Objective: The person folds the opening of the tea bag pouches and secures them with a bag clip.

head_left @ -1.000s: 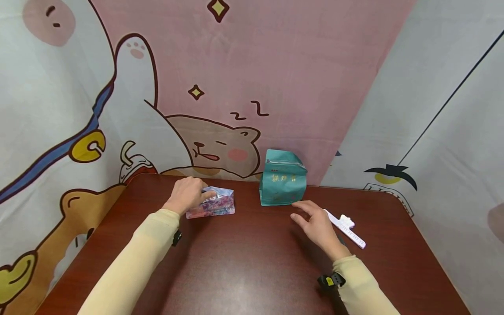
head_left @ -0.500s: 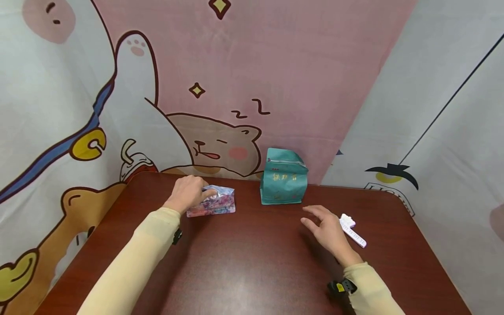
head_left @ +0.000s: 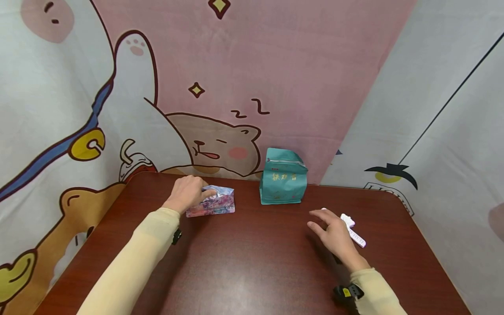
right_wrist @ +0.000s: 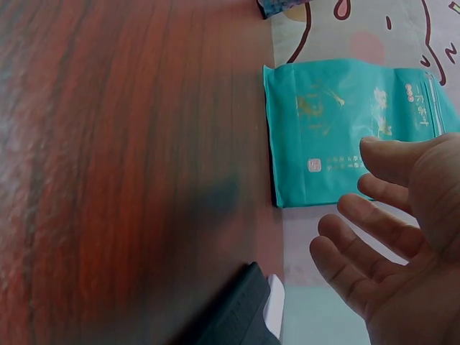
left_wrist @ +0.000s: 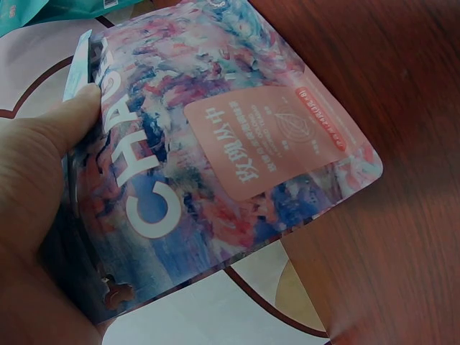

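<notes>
At the back left, my left hand (head_left: 188, 192) grips the upper edge of a blue-and-pink printed tea pouch (head_left: 220, 204). In the left wrist view the thumb (left_wrist: 79, 115) lies over the near edge of the pouch, beside large white letters; the other fingers are hidden. My right hand (head_left: 334, 234) hovers over the table on the right, fingers loosely spread and holding nothing. Close beyond it lies a white sealing clip (head_left: 357, 237), partly covered by the hand. A teal tea bag (head_left: 283, 183) stands upright at the back, apart from both hands.
The brown table (head_left: 236, 262) ends at the back against a cartoon-printed cloth (head_left: 275, 78). A black ribbed object (right_wrist: 237, 316) shows low in the right wrist view, with a white end of the clip (right_wrist: 274, 305) beside it.
My right hand has moved rightward and slightly nearer, away from the teal bag, covering parts of the white clip as it passes. The left hand and its pouch have stayed still.
</notes>
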Demonstrator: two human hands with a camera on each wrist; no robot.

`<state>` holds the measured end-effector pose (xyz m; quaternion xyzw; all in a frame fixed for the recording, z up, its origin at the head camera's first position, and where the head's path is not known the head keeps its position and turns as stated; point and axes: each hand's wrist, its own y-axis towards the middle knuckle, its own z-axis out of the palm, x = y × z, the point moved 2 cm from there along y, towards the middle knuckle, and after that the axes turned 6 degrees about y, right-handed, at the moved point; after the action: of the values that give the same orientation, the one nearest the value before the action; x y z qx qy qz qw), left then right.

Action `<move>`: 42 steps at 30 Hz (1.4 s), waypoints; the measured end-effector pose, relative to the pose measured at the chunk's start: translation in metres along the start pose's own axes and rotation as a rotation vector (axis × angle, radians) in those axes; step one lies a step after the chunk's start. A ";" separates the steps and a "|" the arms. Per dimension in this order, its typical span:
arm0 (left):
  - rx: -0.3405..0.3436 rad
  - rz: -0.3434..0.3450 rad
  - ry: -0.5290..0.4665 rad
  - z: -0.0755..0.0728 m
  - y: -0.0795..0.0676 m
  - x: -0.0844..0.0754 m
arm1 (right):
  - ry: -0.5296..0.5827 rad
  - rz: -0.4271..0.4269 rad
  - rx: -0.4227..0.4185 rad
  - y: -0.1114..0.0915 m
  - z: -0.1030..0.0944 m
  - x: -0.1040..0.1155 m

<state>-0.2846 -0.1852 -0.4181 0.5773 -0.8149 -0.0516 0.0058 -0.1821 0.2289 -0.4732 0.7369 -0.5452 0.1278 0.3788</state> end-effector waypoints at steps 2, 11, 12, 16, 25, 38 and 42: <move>0.001 0.000 0.000 0.000 0.000 0.000 | -0.012 0.008 0.002 -0.002 -0.002 -0.001; 0.002 0.003 0.003 0.000 0.000 -0.001 | -0.048 0.050 0.030 -0.011 -0.012 -0.007; 0.001 0.004 0.004 0.000 0.000 -0.001 | -0.054 0.054 0.029 -0.012 -0.013 -0.008; -0.005 0.008 0.007 0.000 0.000 0.000 | -0.061 0.057 0.022 -0.017 -0.017 -0.011; -0.013 0.009 -0.002 0.000 -0.001 0.000 | -0.081 0.066 0.006 -0.025 -0.024 -0.019; 0.005 0.000 0.004 0.000 0.000 0.000 | -0.104 0.063 -0.027 -0.033 -0.032 -0.031; 0.007 -0.003 0.002 -0.001 0.000 0.000 | -0.105 0.077 -0.026 -0.036 -0.034 -0.034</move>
<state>-0.2847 -0.1851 -0.4174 0.5787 -0.8141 -0.0480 0.0046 -0.1553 0.2809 -0.4859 0.7161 -0.5938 0.0964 0.3541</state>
